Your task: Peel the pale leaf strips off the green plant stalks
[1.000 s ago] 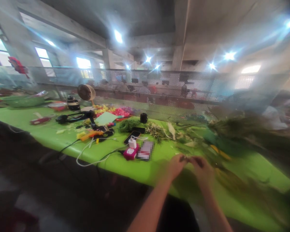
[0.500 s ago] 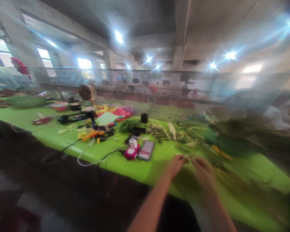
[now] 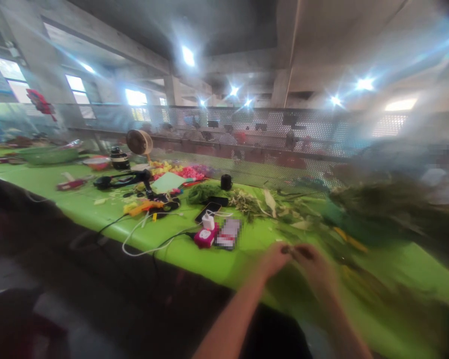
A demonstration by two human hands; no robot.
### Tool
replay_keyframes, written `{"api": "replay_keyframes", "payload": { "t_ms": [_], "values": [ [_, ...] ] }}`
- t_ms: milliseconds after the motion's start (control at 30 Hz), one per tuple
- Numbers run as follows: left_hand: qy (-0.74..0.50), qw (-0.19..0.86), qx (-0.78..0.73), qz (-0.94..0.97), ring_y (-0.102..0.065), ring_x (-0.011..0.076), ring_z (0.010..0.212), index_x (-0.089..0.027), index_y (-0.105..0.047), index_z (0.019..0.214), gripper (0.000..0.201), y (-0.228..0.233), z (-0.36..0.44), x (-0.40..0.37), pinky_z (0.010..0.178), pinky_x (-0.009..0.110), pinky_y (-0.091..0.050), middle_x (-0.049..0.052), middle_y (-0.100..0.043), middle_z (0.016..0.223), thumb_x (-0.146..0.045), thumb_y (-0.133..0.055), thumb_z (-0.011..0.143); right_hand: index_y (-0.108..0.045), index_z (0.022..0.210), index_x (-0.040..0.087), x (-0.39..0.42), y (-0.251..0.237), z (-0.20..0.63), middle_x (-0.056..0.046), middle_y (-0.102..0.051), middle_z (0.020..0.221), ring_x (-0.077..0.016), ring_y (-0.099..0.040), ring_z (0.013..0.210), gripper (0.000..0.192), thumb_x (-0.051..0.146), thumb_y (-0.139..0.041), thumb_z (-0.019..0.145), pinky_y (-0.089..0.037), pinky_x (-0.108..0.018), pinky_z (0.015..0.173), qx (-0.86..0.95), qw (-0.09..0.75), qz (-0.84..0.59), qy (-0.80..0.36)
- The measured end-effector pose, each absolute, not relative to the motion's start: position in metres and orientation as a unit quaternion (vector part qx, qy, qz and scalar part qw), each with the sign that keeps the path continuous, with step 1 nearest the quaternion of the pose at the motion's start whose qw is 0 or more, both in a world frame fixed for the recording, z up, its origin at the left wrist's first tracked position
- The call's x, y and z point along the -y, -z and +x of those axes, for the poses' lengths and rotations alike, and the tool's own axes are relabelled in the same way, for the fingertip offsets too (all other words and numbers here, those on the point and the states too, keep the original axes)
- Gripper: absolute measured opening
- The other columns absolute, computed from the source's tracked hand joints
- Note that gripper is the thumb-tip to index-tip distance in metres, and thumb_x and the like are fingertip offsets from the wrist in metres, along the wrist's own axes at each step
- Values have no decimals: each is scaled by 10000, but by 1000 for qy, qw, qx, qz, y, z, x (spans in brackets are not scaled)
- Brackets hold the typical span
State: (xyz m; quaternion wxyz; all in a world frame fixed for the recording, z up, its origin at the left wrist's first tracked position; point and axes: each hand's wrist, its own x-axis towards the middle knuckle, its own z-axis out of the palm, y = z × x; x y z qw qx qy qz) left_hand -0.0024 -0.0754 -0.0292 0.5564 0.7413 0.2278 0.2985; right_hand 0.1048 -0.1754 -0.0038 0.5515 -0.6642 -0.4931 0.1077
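Both my hands meet over the near edge of the bright green table (image 3: 78,207). My left hand (image 3: 272,260) and my right hand (image 3: 316,267) pinch a small dark piece (image 3: 294,251) between their fingertips; blur hides what it is. A pile of green stems and leaves (image 3: 377,204) lies just beyond and to the right of my hands. Thin strips of plant matter (image 3: 355,279) trail under my right hand.
A pink power adapter (image 3: 205,236) with a white charger and cables lies left of my hands, next to a phone (image 3: 208,211). Farther left are a small fan (image 3: 139,142), a black cup (image 3: 226,181), coloured petals (image 3: 179,172), bowls. A perforated metal screen (image 3: 269,134) backs the table.
My hands parted slightly half a second ago and have come together again on the small piece. The view has shifted a little to the left.
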Motion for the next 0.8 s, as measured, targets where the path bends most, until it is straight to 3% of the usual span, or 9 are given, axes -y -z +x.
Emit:
{"api": "replay_keyframes", "payload": {
  "t_ms": [233, 533, 800],
  "values": [
    [-285, 557, -223, 748, -347, 96, 627, -144, -555, 706, 203, 26, -1, 74, 589, 242, -251, -63, -398, 618, -342, -580, 742, -687, 723, 224, 171, -8, 119, -22, -608, 773, -193, -563, 724, 213, 438, -687, 721, -440, -301, 664, 535, 502, -673, -86],
    [-270, 599, -222, 720, -324, 82, 612, -147, -513, 694, 287, 20, 2, 69, 559, 233, -222, -60, -394, 635, -404, -641, 714, -655, 663, 200, 162, -25, 130, 0, -574, 700, -160, -543, 642, 192, 379, -662, 731, -403, -263, 564, 565, 461, -673, -129],
    [-230, 684, -206, 661, -344, 64, 586, -124, -618, 847, 371, 9, 0, 61, 568, 216, -295, -49, -444, 662, -454, -702, 700, -606, 664, 202, 153, -40, 134, 24, -566, 654, -136, -514, 594, 175, 361, -659, 718, -380, -251, 531, 559, 466, -653, -207]
  ]
}}
